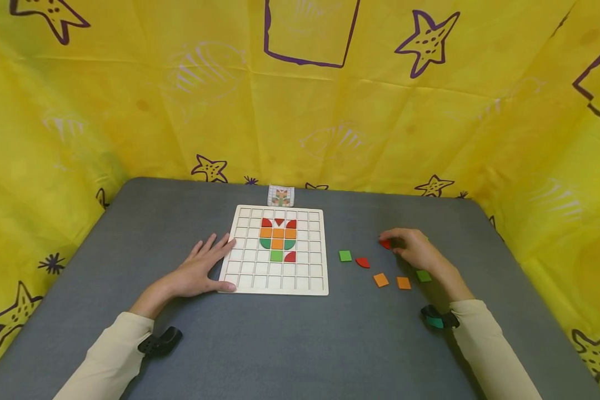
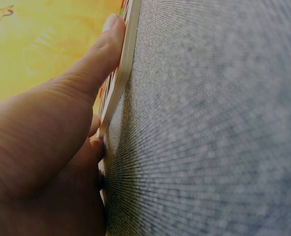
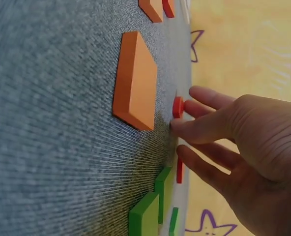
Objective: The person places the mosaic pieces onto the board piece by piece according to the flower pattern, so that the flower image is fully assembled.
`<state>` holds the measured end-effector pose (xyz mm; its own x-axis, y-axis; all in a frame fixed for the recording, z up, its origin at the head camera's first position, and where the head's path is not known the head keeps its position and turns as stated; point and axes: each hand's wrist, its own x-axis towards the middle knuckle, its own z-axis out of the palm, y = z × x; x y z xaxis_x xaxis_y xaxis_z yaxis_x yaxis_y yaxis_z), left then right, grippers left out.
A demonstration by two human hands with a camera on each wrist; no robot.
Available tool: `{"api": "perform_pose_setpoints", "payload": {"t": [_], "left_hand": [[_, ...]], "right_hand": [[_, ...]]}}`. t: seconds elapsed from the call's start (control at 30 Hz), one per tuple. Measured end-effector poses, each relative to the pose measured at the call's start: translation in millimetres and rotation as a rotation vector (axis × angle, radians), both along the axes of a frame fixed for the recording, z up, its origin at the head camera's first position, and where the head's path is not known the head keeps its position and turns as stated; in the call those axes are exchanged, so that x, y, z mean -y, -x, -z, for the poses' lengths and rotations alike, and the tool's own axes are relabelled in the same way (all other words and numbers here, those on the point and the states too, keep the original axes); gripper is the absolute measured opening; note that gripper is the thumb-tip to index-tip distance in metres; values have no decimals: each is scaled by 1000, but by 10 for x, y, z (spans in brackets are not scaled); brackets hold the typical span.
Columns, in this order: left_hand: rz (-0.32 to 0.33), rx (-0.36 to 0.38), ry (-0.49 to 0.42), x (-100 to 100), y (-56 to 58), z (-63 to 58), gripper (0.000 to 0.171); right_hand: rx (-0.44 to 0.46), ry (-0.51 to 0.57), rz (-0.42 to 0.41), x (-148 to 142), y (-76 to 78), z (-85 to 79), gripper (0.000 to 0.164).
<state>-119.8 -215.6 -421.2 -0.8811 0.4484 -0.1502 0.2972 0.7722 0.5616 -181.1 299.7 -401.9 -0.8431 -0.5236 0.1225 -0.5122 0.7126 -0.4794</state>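
My left hand (image 1: 197,272) lies spread at the left edge of a pale wooden grid board (image 1: 310,278), fingers on its rim and thumb at the near left corner. In the left wrist view the thumb (image 2: 108,49) presses on the board's edge. My right hand (image 1: 417,250), to the right of the board, pinches a red quarter-circle tile (image 1: 385,243) between thumb and fingers, low at the table. The right wrist view has this red tile (image 3: 178,107) at the fingertips. Red, orange and green tiles form a figure on the board, with an orange tile (image 1: 277,244) mid-figure.
Between board and right hand lie a green square (image 1: 345,256), a red quarter-circle (image 1: 362,263) and two orange squares (image 1: 381,280). Another green square (image 1: 423,276) sits beside the right wrist. A pattern card (image 1: 281,196) is behind the board. Yellow cloth (image 1: 280,111) surrounds the grey table.
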Motion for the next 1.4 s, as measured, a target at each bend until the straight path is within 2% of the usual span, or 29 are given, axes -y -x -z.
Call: {"api": "perform_pose_setpoints", "payload": {"t": [0.23,0.47,0.77,1.07,1.4], "left_hand": [[2,-1,5,3,5,9,109],[-1,-1,-1,3,2,-2,108],[-2,3,-1,5,0,-4,108],[4,-9,-1,-23,-11,-21,107],[3,-13,-2,-18,-16,-13,106]], "right_hand": [[16,-53,-31,27,56,-10,37],[34,-47,33,6,96,-53,29],[100,-92,46,31,90,-151,29],[97,-118,41,30,102,-184,26],[35,-123,57,67,120,-215,23]]}}
